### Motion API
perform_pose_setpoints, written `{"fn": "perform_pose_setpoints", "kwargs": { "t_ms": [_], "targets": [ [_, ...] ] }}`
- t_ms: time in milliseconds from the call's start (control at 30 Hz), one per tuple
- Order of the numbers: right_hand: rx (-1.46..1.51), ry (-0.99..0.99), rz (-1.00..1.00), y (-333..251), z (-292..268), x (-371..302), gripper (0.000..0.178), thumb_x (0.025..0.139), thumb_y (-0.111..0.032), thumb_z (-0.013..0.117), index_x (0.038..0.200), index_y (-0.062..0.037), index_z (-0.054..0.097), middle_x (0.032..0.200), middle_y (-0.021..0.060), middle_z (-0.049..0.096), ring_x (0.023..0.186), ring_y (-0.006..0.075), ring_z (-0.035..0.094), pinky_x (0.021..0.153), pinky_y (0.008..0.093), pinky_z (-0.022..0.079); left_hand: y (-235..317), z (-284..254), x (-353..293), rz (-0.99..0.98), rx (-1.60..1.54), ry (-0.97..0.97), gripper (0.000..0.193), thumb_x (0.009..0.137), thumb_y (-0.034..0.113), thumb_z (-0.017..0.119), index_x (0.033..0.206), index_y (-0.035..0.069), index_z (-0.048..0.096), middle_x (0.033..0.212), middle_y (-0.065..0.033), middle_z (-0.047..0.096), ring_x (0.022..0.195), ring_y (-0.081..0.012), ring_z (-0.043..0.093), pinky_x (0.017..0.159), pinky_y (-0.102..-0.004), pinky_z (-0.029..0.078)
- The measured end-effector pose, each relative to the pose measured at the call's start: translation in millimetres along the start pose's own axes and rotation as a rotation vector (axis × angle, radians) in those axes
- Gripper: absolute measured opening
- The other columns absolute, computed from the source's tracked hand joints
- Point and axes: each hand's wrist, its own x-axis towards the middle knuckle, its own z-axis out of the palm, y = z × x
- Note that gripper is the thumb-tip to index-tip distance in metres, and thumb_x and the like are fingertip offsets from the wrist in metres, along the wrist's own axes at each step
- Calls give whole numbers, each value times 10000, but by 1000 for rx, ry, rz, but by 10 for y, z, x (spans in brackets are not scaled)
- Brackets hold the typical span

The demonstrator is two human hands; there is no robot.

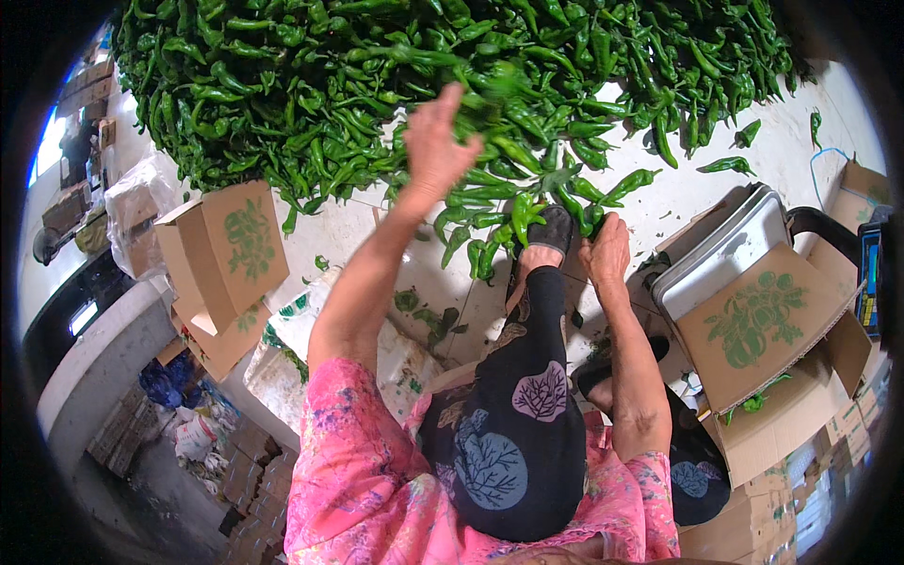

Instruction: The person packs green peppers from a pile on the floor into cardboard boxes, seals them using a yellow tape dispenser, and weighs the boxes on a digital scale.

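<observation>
A large heap of green peppers (pixel 282 85) spreads across the far side of the pale floor. Over its near edge reaches my left hand (pixel 438 146), blurred by motion, thumb apart from the fingers, nothing visible in it. Just beyond its fingertips some peppers are smeared by movement. My right hand (pixel 605 250) is lower and to the right, beside my dark shoe (pixel 554 229). Its fingers are curled closed at a green pepper (pixel 591 218); the grip itself is partly hidden. Several loose peppers (pixel 480 221) lie between the two hands, some against the shoe.
At right, an open cardboard box (pixel 753 315) with a green vegetable print leans by a white-topped container (pixel 720 250); a blue device (pixel 868 278) stands at the far right. Another open carton (pixel 231 250) is at left. A white foam box (pixel 353 330) sits near my left arm.
</observation>
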Motion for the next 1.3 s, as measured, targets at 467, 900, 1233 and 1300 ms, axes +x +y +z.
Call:
{"fn": "perform_pose_setpoints", "kwargs": {
  "t_ms": [467, 900, 1233, 1300],
  "targets": [
    [732, 111, 138, 613, 8, 81, 278, 843, -92, 608, 1075, 13, 496, 936, 119, 583, 841, 200, 503, 787, 307, 441, 514, 200, 132, -248, -198, -215, 941, 799, 349, 810, 1566, 107, 321, 1584, -327, 178, 1401, -483, 348, 1192, -470, 310],
    [1312, -235, 440, 148, -465, 453, 579, 811, -144, 611, 1357, 2, 486, 1204, 92, 588, 1073, 200, 537, 943, 336, 410, -62, -178, 1279, -176, -59, 138, 996, 738, 452, 826, 1466, -53, 371, 1406, -307, 448, 1235, -491, 505, 1101, -497, 394],
    [1591, -214, 473, 261, -347, 599, 755, 809, -252, 696, 1477, -42, 411, 1302, 63, 611, 1139, 201, 576, 1037, 400, 401, 500, -403, 147, 71, -428, -386, 316, 879, 162, 706, 1166, 31, 694, 988, -123, 739, 864, -223, 691, 843, -329, 540],
    [1702, -217, 437, 357, -290, 660, 709, 814, -239, 697, 1456, -60, 454, 1250, 57, 613, 1117, 208, 568, 1031, 380, 435, 576, -604, 230, -146, -455, -429, 182, 892, 164, 716, 1015, 30, 734, 891, -27, 720, 827, -65, 625, 771, -251, 517]
  ]
}}
